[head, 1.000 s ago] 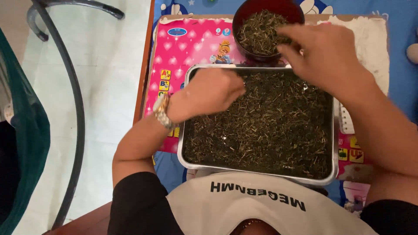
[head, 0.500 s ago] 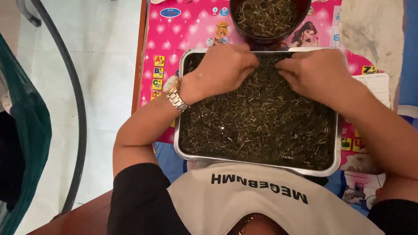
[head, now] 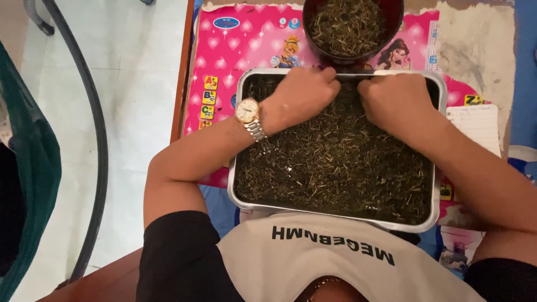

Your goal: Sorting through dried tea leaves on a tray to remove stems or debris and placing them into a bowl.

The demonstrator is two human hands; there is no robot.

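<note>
2 hands, left hand (head: 305,95) and right hand (head: 394,100), in tray (head: 335,215).

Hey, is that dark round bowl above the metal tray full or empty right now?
Nearly full. The dark bowl holds dried plant bits heaped close to its rim, like those spread across the metal tray below it.

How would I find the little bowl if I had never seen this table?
Start at the big rectangular metal tray full of dark dried bits, where the left hand and right hand rest. Look just past its far edge: the round dark red bowl sits there on the pink cartoon mat. It alone is round, and it holds the same dried bits.
</note>
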